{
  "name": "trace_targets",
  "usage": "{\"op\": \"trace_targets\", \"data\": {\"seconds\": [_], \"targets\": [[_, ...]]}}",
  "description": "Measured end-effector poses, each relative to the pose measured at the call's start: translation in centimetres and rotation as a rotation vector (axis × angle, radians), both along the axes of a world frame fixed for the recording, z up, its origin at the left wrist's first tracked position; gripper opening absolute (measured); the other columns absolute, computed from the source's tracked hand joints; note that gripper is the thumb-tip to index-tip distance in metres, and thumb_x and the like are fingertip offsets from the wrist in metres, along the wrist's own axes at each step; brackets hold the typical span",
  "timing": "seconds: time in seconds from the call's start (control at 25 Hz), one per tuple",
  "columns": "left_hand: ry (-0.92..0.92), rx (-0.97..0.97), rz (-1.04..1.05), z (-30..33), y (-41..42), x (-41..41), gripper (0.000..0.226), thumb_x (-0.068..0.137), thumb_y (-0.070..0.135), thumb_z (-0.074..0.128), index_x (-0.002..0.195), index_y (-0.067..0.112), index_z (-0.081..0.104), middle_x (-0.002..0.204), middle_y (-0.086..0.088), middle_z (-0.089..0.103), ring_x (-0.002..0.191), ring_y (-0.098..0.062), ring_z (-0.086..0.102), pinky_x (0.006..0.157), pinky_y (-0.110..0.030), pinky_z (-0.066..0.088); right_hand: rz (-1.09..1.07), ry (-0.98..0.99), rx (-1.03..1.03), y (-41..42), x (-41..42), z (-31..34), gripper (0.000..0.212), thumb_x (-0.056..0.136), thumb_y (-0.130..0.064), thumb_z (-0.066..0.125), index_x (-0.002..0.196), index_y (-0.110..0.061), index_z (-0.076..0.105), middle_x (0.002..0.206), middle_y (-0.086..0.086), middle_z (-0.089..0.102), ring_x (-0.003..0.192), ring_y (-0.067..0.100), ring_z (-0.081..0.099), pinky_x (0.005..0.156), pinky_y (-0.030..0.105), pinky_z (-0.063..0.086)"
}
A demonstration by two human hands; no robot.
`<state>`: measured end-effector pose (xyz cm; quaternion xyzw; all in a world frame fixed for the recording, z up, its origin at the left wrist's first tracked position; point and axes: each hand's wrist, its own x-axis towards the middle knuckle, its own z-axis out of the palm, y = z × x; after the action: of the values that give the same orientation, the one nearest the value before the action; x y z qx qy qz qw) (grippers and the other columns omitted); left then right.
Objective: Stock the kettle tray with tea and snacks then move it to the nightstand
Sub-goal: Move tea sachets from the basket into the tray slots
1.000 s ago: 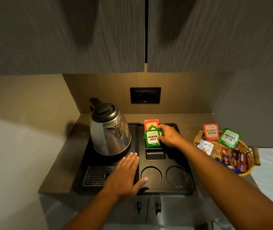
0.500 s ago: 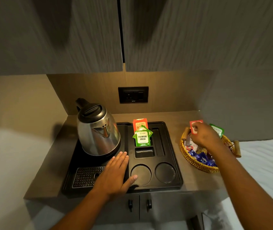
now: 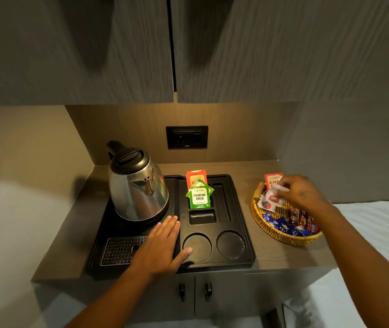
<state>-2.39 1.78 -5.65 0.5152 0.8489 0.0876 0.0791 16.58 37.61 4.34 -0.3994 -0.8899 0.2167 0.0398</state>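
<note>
Two hands were at work: the left hand [image 3: 162, 242] lay flat and open on the kettle tray [image 3: 240, 233] on the table [image 3: 243, 171], while the right hand [image 3: 303, 194] pinched a white sachet [image 3: 274, 197] in the wicker basket [image 3: 283, 235]. Stocking was midway, with green and red tea packets [image 3: 199, 196] standing in a rear slot beside the kettle [image 3: 139, 185]. Next, I'd judge, the sachet needed carrying to an empty compartment; chocolate bars [image 3: 301, 217] and blue wrappers [image 3: 281, 227] waited.

A hotel room: a black plastic kettle tray [image 3: 240, 223] with steel kettle [image 3: 139, 185], wicker sachet basket [image 3: 281, 235], white bed [image 3: 375, 233] alongside.
</note>
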Motion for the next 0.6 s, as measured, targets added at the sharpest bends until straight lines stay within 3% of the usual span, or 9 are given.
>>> {"op": "trace_targets", "data": {"seconds": [0.16, 0.32, 0.4, 0.48, 0.6], "targets": [[0.003, 0.022, -0.004, -0.1, 0.0, 0.1, 0.095, 0.084, 0.082, 0.009, 0.155, 0.019, 0.010, 0.164, 0.002, 0.005, 0.150, -0.011, -0.005, 0.123, -0.037, 0.003, 0.146, 0.186, 0.046, -4.6, -3.4, 1.8, 0.007, 0.080, -0.034, 0.069, 0.078, -0.036, 0.062, 0.074, -0.013, 0.063, 0.069, 0.005, 0.057, 0.056, 0.025, 0.040], [0.000, 0.021, -0.010, 0.2, -0.1, 0.1, 0.094, 0.085, 0.081, 0.010, 0.155, 0.018, 0.010, 0.164, 0.001, 0.005, 0.150, -0.012, -0.005, 0.123, -0.038, 0.004, 0.352, 0.142, -0.091, -11.5, -9.7, -2.6, 0.003, 0.085, -0.029, 0.064, 0.088, -0.030, 0.065, 0.087, -0.007, 0.065, 0.081, 0.007, 0.060, 0.063, 0.023, 0.044], [-0.007, 0.025, -0.007, 0.3, -0.1, 0.1, 0.095, 0.084, 0.081, 0.009, 0.155, 0.018, 0.010, 0.164, 0.001, 0.005, 0.150, -0.012, -0.005, 0.123, -0.038, 0.004, 0.369, 0.082, -0.122, -12.2, -11.5, -4.8, 0.008, 0.083, -0.029, 0.066, 0.090, -0.025, 0.068, 0.093, -0.003, 0.068, 0.085, 0.011, 0.062, 0.069, 0.030, 0.052], [-0.018, 0.032, -0.004, 0.3, 0.0, 0.1, 0.095, 0.084, 0.081, 0.010, 0.156, 0.018, 0.010, 0.165, 0.002, 0.004, 0.150, -0.011, -0.005, 0.123, -0.038, 0.005, 0.381, 0.001, -0.193, -11.4, -12.4, -5.9, 0.007, 0.079, -0.030, 0.072, 0.084, -0.026, 0.069, 0.091, -0.005, 0.069, 0.084, 0.010, 0.064, 0.066, 0.028, 0.052], [-0.023, 0.036, 0.004, 0.2, -0.1, 0.1, 0.093, 0.085, 0.080, 0.010, 0.156, 0.020, 0.010, 0.165, 0.003, 0.004, 0.150, -0.011, -0.005, 0.123, -0.038, 0.005, 0.279, 0.093, -0.273, -8.9, -13.2, -5.7, 0.010, 0.076, -0.034, 0.076, 0.072, -0.028, 0.069, 0.080, -0.012, 0.069, 0.076, 0.007, 0.066, 0.057, 0.024, 0.052]]}}
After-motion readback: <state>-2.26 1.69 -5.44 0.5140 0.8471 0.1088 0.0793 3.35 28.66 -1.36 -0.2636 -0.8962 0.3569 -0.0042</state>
